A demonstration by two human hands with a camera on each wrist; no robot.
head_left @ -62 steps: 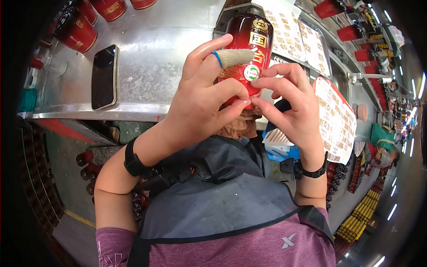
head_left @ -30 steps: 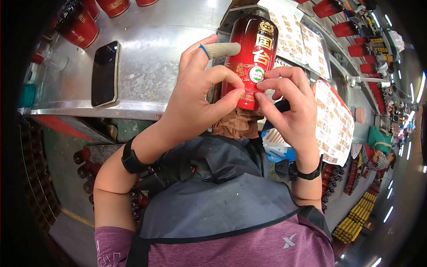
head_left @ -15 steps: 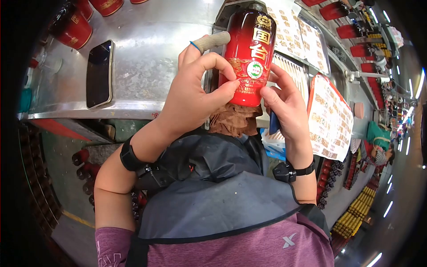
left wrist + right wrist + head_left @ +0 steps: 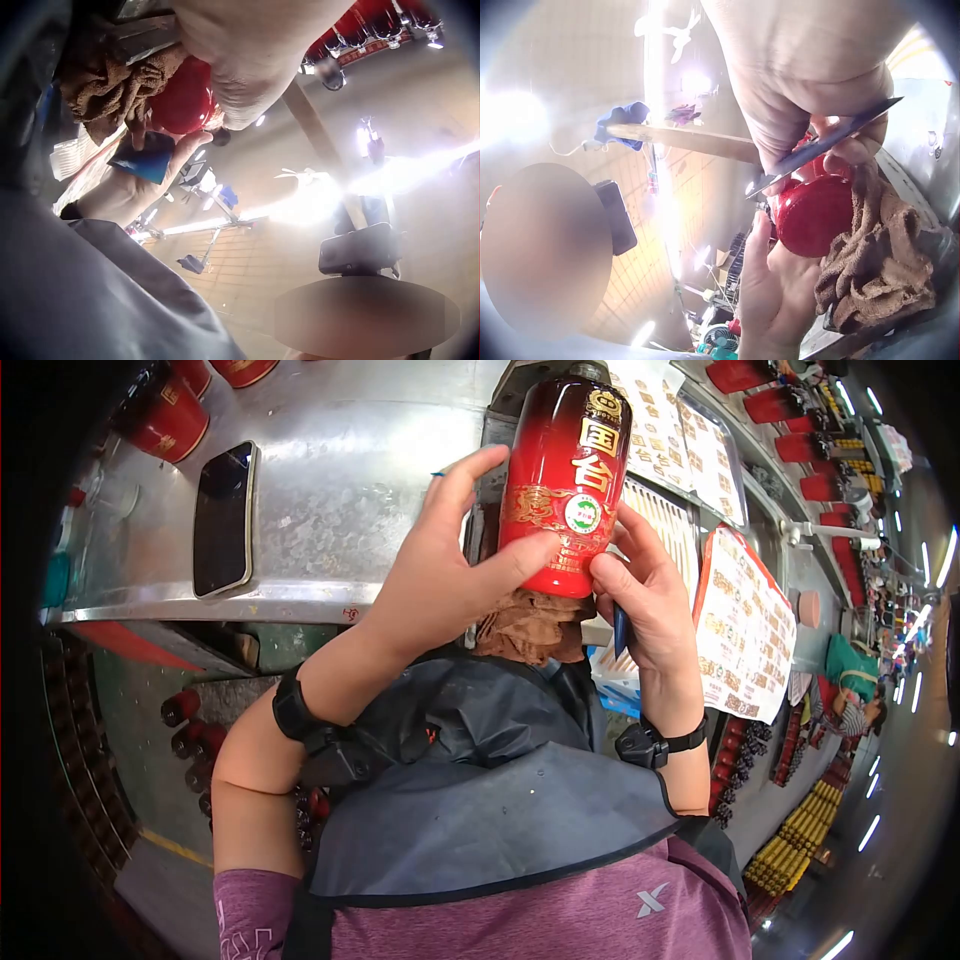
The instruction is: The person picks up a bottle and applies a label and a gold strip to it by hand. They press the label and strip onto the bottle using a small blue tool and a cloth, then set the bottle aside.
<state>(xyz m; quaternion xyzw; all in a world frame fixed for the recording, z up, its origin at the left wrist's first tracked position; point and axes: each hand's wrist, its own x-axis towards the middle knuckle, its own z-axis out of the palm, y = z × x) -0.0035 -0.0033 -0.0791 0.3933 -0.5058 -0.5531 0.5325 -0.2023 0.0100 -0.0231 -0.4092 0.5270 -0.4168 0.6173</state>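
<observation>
A red and black bottle (image 4: 565,480) with gold characters and a round green-white sticker (image 4: 583,513) lies tilted over a brown cloth (image 4: 535,625). My left hand (image 4: 440,560) grips its left side, thumb across the lower front, other fingertips partly hidden. On the lower right side, my right hand (image 4: 650,590) holds the bottle with its thumb in front and fingers partly behind. A flat dark blue piece (image 4: 622,632) is tucked in that hand, seen also as a thin blue strip (image 4: 825,146) in the right wrist view. The red base (image 4: 184,97) shows in the left wrist view.
A phone (image 4: 224,520) lies on the metal table (image 4: 320,470), with red containers (image 4: 165,415) at the upper left. Printed sticker sheets (image 4: 745,625) are on the right. More bottles (image 4: 182,708) stand below the table edge.
My left thumb and index finger, earlier pinched together, have parted, and the thumb has moved onto the bottle's front. My right hand has shifted from the sticker to the bottle's lower side.
</observation>
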